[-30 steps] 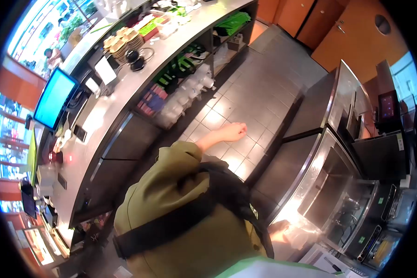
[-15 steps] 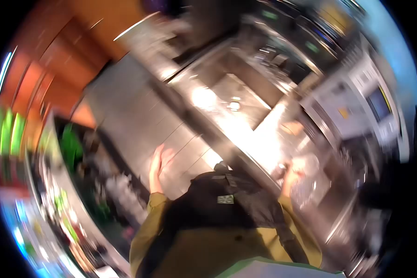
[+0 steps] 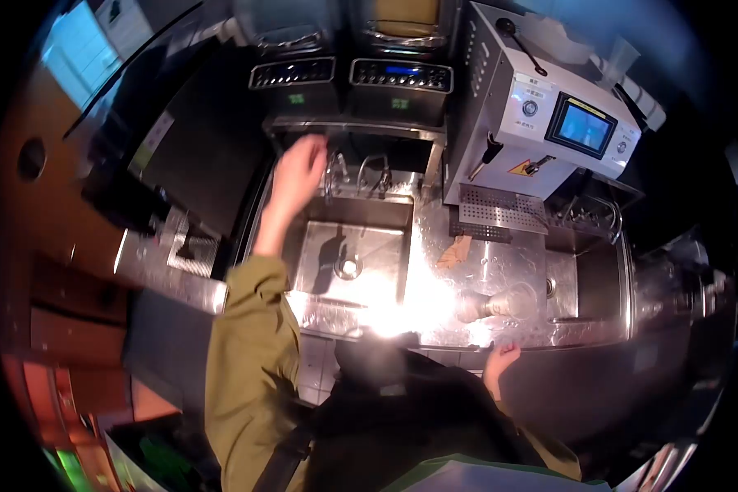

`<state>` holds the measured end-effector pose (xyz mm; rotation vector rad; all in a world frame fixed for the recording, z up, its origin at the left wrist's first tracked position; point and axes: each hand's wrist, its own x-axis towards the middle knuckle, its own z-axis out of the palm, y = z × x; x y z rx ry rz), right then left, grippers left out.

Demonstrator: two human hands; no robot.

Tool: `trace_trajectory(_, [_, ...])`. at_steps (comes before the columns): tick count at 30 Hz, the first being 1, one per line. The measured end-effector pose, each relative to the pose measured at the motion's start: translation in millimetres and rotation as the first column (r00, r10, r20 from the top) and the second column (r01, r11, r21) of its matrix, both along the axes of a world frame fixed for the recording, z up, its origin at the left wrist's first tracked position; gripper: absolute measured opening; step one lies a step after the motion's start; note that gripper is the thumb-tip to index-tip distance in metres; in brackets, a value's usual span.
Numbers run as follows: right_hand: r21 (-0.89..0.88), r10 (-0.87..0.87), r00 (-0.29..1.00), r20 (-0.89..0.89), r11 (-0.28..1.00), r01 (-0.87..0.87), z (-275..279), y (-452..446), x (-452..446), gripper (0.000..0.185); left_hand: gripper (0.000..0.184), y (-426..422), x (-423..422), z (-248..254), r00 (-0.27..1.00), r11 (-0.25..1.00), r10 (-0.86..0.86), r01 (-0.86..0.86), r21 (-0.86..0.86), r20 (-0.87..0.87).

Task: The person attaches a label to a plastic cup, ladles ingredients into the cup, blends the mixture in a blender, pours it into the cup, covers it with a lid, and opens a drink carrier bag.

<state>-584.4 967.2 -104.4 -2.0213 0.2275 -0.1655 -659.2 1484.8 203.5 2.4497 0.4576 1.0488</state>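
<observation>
My left hand (image 3: 295,176) reaches over the back left part of the sink (image 3: 357,246), beside the taps (image 3: 373,174). Its fingers look loosely bent and apart from the thumb, holding nothing visible. Low at the counter's front edge, my right hand (image 3: 504,356) has its fingers curled in, with nothing visible in them. A clear plastic cup (image 3: 510,302) lies on the wet steel counter (image 3: 435,328) just above the right hand. Behind it is a torn brown piece (image 3: 453,252).
A white machine with a screen (image 3: 585,125) stands at the back right, above a perforated drip tray (image 3: 500,207). Two black control panels (image 3: 293,74) (image 3: 402,75) are behind the taps. A second basin (image 3: 578,283) is at the right.
The view has swung from the aisle to the sink counter. My left hand has moved from over the floor to above the sink; my right hand has drawn back from the cup.
</observation>
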Motion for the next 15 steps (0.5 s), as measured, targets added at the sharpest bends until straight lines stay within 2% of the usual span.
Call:
trace_trajectory(2, [0.081, -0.098, 0.995, -0.026, 0.992, 0.100, 7, 19, -26, 0.043, 0.017, 30, 62, 54, 0.990, 0.978, -0.131, 0.122, 0.171, 0.044])
trace_trajectory(4, [0.143, -0.189, 0.982, 0.020, 0.972, 0.185, 0, 39, -47, 0.039, 0.020, 66, 126, 80, 0.966, 0.911, -0.251, 0.214, 0.351, 0.063])
trace_trajectory(5, [0.120, -0.242, 0.964, 0.107, 0.966, 0.229, -5, 51, -61, 0.035, 0.023, 78, 154, 90, 0.960, 0.871, -0.277, 0.231, 0.433, 0.046])
trace_trajectory(6, [0.059, -0.263, 0.958, 0.113, 0.964, 0.258, -9, 60, -75, 0.034, 0.025, 86, 177, 97, 0.953, 0.821, -0.301, 0.239, 0.519, 0.037])
trace_trajectory(8, [-0.068, -0.306, 0.945, 0.118, 0.947, 0.315, -17, 75, -108, 0.034, 0.031, 107, 217, 93, 0.931, 0.778, -0.366, 0.311, 0.545, -0.009])
trace_trajectory(10, [-0.079, -0.377, 0.923, 0.072, 0.921, 0.382, -13, 82, -138, 0.032, 0.032, 122, 242, 74, 0.928, 0.748, -0.364, 0.344, 0.567, -0.083])
trace_trajectory(11, [-0.085, -0.409, 0.911, 0.045, 0.907, 0.412, -14, 82, -152, 0.032, 0.029, 118, 242, 68, 0.927, 0.770, -0.373, 0.296, 0.566, 0.023])
trace_trajectory(14, [-0.042, -0.487, 0.873, 0.007, 0.872, 0.487, -36, 74, -186, 0.028, 0.025, 112, 240, 67, 0.923, 0.807, -0.379, 0.295, 0.512, 0.066])
trace_trajectory(15, [-0.078, -0.497, 0.867, -0.035, 0.866, 0.494, -37, 73, -190, 0.023, 0.023, 112, 242, 66, 0.922, 0.808, -0.372, 0.262, 0.528, 0.112])
